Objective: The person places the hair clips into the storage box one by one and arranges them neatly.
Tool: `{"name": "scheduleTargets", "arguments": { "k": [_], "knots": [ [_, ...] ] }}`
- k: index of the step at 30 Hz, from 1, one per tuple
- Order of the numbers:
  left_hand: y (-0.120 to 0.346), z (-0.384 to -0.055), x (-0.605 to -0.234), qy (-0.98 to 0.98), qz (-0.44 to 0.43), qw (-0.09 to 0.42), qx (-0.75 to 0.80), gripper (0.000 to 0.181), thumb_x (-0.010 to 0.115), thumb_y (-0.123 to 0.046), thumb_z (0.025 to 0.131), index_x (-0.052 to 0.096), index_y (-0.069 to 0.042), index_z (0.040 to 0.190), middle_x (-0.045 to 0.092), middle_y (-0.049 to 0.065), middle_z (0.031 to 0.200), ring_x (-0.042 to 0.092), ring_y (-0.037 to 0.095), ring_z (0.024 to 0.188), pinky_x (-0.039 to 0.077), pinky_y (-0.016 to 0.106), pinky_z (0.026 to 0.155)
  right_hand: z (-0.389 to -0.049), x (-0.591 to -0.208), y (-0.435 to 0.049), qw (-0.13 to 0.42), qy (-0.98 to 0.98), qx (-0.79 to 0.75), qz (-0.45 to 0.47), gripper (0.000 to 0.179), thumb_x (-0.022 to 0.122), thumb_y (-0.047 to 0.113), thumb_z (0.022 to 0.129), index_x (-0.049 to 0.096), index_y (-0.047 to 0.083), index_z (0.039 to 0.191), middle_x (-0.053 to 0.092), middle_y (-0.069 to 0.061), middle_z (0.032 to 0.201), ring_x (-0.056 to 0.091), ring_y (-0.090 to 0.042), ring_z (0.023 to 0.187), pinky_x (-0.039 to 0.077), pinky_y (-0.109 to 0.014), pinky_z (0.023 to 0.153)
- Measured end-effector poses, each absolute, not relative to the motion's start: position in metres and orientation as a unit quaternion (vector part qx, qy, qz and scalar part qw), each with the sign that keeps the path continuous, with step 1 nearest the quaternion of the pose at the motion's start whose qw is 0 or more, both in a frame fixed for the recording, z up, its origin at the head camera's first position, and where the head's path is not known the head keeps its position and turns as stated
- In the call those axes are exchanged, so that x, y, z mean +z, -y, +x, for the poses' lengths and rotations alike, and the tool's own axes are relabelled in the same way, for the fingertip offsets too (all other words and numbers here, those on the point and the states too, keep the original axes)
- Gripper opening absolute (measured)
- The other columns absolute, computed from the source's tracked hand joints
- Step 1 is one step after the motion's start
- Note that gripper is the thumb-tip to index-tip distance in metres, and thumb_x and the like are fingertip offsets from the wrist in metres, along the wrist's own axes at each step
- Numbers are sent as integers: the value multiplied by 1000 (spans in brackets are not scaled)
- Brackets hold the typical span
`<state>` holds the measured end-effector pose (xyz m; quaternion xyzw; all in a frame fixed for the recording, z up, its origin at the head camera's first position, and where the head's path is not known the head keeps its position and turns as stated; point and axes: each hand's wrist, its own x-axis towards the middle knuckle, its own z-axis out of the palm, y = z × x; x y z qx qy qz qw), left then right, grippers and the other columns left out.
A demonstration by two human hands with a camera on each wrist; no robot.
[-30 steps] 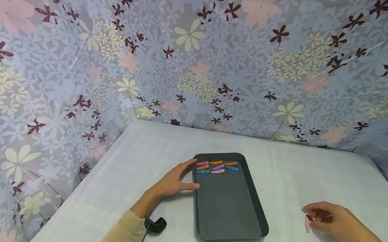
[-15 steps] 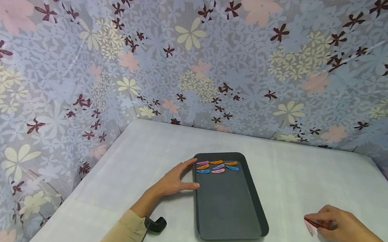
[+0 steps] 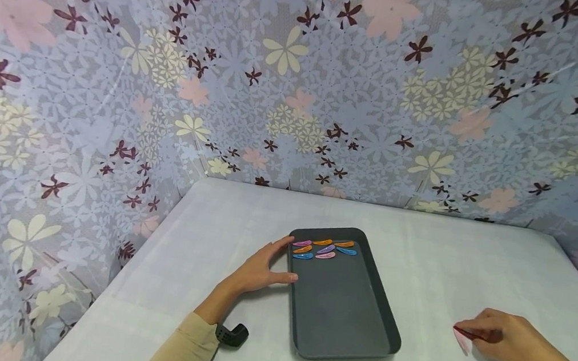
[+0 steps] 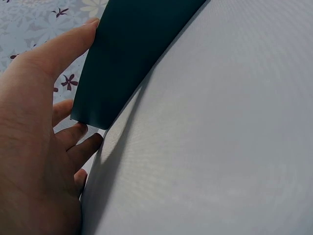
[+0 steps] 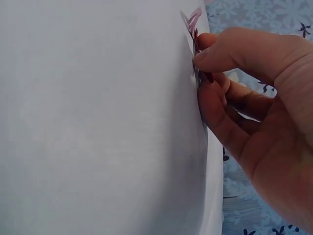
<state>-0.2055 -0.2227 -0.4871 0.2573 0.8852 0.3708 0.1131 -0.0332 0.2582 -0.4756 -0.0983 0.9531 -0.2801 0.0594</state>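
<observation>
My right hand (image 3: 509,340), at the table's right, pinches a dark red hair clip (image 3: 467,334) between thumb and fingers. A pink hair clip (image 3: 462,342) lies against it; in the right wrist view this pink clip (image 5: 195,20) sticks out beyond the fingertips. I cannot tell whether the fingers hold the pink clip too. My left hand (image 3: 255,268) rests at the left side of a dark grey tray (image 3: 344,311), thumb over the rim and forefinger at the far left corner. In the left wrist view, the other fingers sit by the tray's end (image 4: 93,110).
Several snap hair clips, among them an orange one (image 3: 322,242), a purple one (image 3: 326,248) and a blue one (image 3: 303,256), lie in short rows at the tray's far end. A white cloth covers the table (image 3: 442,257). Floral fabric (image 3: 297,89) hangs behind.
My right hand has turned and closed its fingers on the red clip, drawing slightly toward me and to the right; the pink clip's angle changed. The left hand and tray have stayed still.
</observation>
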Motion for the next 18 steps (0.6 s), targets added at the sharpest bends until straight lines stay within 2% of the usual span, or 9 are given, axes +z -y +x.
{"name": "scheduleTargets", "arguments": {
  "k": [6,13,18],
  "knots": [
    [223,-205,-486,-886,259,113,368,90,68,-65,72,23,-43,147,30,-3,154,28,25,143,27,57,112,-40,-474,-255,24,-955,-274,-112,26,75,16,78,74,21,104,62,15,84,45,6,67,38,-18,54],
    [223,-207,-488,-888,259,112,363,90,68,-67,71,23,-44,146,31,-4,154,29,25,143,27,58,112,-52,-463,-247,44,-952,-279,-120,24,73,25,82,73,24,105,63,12,89,50,7,74,44,-17,60],
    [223,-208,-489,-888,260,111,362,90,68,-67,71,23,-44,146,30,-4,154,29,24,143,27,57,112,-59,-458,-240,30,-948,-281,-143,25,74,21,80,73,24,104,61,12,88,50,8,74,44,-17,60]
  ]
}}
